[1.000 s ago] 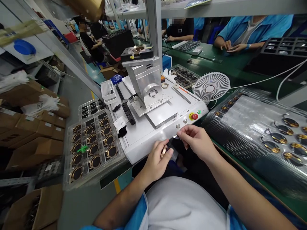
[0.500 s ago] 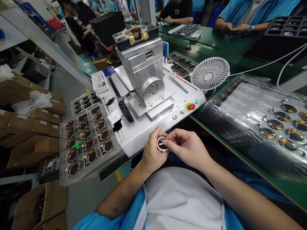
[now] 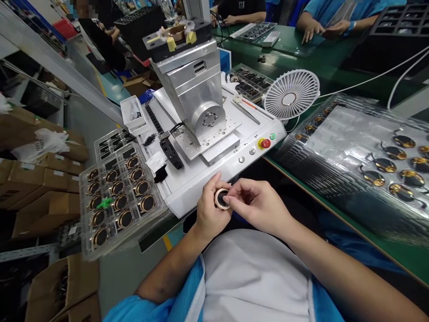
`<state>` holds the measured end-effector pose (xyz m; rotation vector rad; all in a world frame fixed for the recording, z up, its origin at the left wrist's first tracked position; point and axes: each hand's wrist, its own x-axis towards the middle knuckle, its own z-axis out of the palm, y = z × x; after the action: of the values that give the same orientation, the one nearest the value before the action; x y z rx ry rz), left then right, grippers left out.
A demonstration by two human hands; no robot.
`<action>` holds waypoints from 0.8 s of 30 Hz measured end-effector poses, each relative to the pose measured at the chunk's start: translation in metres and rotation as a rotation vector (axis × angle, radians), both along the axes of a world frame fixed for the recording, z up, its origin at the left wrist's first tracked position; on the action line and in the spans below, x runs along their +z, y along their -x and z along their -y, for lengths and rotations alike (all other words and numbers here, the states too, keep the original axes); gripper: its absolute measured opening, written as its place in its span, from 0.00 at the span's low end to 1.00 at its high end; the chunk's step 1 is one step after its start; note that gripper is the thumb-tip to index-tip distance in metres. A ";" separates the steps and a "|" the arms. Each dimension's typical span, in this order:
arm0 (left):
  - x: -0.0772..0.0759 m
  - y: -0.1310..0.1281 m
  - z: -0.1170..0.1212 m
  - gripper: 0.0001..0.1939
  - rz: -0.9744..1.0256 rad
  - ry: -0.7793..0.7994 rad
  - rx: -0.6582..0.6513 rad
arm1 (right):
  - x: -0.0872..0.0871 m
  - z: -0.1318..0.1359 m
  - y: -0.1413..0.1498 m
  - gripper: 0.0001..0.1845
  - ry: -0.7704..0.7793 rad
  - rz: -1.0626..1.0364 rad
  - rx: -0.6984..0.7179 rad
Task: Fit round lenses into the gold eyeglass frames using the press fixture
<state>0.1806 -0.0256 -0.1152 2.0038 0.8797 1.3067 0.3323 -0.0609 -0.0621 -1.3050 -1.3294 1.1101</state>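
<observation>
In the head view, the left hand [image 3: 212, 208] has its fingers curled and clamped on a round piece [image 3: 220, 199], dark-faced with a gold-coloured rim, held in front of the person's body, just off the near edge of the machine base [image 3: 192, 190]. The right hand [image 3: 258, 203] comes in from the other side, thumb and forefinger drawn close together at the right edge of the piece, its other fingers bent. Whether those tips meet, or pinch anything, cannot be told.

The right fingertips cover part of the piece's face, and the left palm hides its back. Co-workers at the far table [image 3: 284, 52] are cut off by the upper edge, and the lettering near the buttons is too small to read.

On the white base stands a metal block [image 3: 201, 96] topped by a black fixture; tweezers [image 3: 247, 112] lie to its right, near a white fan [image 3: 291, 95]. A red button [image 3: 266, 143] sits on the front edge. To the left, a clear tray [image 3: 132, 226] carries rows of gold-rimmed discs; to the right, another tray [image 3: 338, 134] holds discs with dark tails. Cardboard boxes [image 3: 36, 217] are stacked at far left.
</observation>
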 end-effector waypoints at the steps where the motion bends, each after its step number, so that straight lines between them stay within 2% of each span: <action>1: -0.001 0.000 0.000 0.38 -0.006 0.000 0.006 | 0.000 0.000 0.001 0.07 -0.006 0.011 0.001; 4: -0.002 0.000 0.001 0.37 -0.017 0.000 0.026 | 0.002 0.001 0.002 0.07 -0.031 0.081 -0.007; 7: -0.003 -0.001 0.001 0.38 0.016 -0.005 0.033 | 0.000 -0.001 0.001 0.07 -0.002 0.124 -0.078; 9: -0.004 -0.002 0.002 0.37 0.049 -0.013 0.028 | -0.005 -0.003 -0.002 0.12 0.099 0.030 -0.098; 13: -0.010 -0.007 0.002 0.36 0.091 -0.074 0.002 | -0.014 -0.003 -0.011 0.24 0.338 -0.357 -0.022; 15: -0.016 -0.012 0.000 0.36 0.094 -0.114 -0.021 | -0.017 -0.001 -0.016 0.27 0.342 -0.456 -0.042; 18: -0.024 -0.027 -0.003 0.36 0.095 -0.158 -0.086 | -0.019 0.002 -0.024 0.28 0.311 -0.490 -0.082; 21: -0.022 -0.047 -0.003 0.37 0.102 -0.221 -0.182 | -0.015 0.015 -0.041 0.28 0.312 -0.477 -0.090; 24: -0.013 -0.060 -0.004 0.41 0.038 -0.298 -0.221 | 0.002 0.052 -0.076 0.28 0.263 -0.337 -0.185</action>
<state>0.2404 -0.0213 -0.1282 2.2189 0.4488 1.4065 0.4084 -0.1128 -0.0597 -1.3269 -0.8193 1.3363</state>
